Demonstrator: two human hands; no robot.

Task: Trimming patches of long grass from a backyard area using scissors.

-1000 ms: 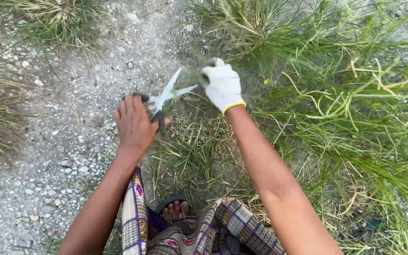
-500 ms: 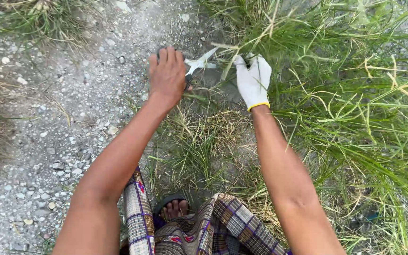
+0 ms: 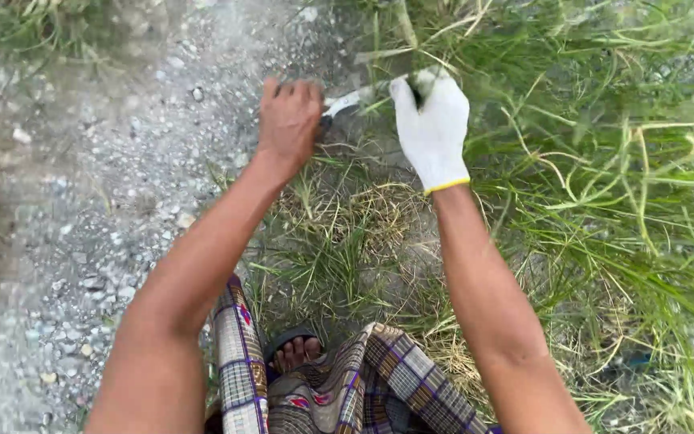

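— What is at the centre of the frame?
— A bare left hand [image 3: 289,120] gripping scissors [image 3: 345,101], blades pointing toward 3 o'clock, just beside a right hand [image 3: 434,128] in a white glove with a yellow cuff.

— And the gloved hand?
— Closed on a clump of tall grass [image 3: 588,161] that fills the 1 to 5 o'clock side.

— The rest?
— Gravel ground [image 3: 82,209] from 7 to 11 o'clock; at 6 o'clock, a plaid cloth [image 3: 379,386] and a sandalled foot [image 3: 297,352].
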